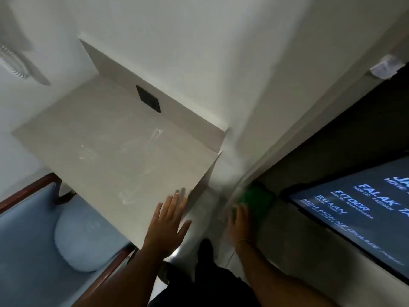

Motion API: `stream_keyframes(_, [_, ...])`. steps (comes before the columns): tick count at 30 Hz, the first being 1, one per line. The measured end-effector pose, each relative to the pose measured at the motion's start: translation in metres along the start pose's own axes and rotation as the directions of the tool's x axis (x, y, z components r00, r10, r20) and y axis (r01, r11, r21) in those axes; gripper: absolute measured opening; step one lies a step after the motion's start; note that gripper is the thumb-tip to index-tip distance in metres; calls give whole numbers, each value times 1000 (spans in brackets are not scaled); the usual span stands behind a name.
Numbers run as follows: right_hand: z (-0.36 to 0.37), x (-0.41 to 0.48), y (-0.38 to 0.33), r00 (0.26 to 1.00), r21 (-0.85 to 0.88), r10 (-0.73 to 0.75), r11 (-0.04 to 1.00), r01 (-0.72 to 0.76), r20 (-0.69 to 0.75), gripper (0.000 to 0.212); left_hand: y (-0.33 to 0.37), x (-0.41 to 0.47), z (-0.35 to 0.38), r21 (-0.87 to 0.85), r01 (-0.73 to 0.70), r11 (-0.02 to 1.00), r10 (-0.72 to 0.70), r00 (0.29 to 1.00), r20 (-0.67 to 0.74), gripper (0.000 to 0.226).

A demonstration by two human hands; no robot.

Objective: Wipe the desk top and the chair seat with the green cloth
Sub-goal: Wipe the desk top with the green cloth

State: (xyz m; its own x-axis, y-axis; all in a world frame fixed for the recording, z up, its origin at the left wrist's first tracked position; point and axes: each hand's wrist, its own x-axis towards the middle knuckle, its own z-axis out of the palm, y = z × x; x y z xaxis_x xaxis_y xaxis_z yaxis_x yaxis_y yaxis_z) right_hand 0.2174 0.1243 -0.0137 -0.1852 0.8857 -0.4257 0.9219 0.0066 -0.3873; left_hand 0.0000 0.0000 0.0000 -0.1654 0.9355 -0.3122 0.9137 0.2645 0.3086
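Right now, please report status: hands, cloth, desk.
Left hand open, flat on desk corner. Right hand on green cloth, off the desk, beside the screen. Nothing lying on the desk.

Cushion [81, 238]: pale blue, round.
Screen [363, 216]: lit, white text lines.
Wall plate [148, 99]: black, rectangular.

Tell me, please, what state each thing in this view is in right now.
Desk top: bare, streaked with smears.
Left hand: open, flat at the desk's near corner.
Right hand: on the green cloth, off the desk; grip blurred.
Chair seat: holds a pale round cushion.
Screen: lit, showing a list of titles.
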Motion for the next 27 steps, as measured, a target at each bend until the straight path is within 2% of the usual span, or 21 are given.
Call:
stream_keyframes(2, [-5,14,7,977,81,177,982,-168,-116,55,-3,-4,4,9,26,1000,-26,1000,-5,79])
stream_keyframes(4, [-12,29,13,956,92,273,960,-264,-108,76,-9,-10,8,19,55,998,-55,998,-23,79])
stream_keyframes(7, [-8,52,20,949,68,316,946,-317,21,102,-19,-17,9,68,112,991,-112,994,-1,79])
stream_keyframes(10, [2,60,31,949,7,314,949,-314,30,106,-26,-23,7,76,188,979,-191,981,27,77])
stream_keyframes(14, [24,57,37,981,11,173,985,-172,-85,83,-38,-35,7,49,332,942,-332,943,-12,76])
stream_keyframes(18, [32,55,58,991,-13,104,994,-105,-86,77,-43,-44,8,-34,501,865,-501,865,-5,73])
stream_keyframes(20, [41,46,58,993,55,71,996,-67,-90,69,-45,-46,9,-97,575,812,-579,815,-14,73])
stream_keyframes(22, [54,35,43,999,135,18,991,-14,-34,63,-49,-50,13,-161,638,753,-649,760,-30,73])
stream_keyframes(24, [67,22,20,988,162,-152,975,150,3,62,-53,-55,21,-206,688,696,-708,705,-36,74])
stream_keyframes(27, [84,8,-30,867,255,-493,850,462,72,71,-56,-62,36,-298,740,603,-783,621,-42,73])
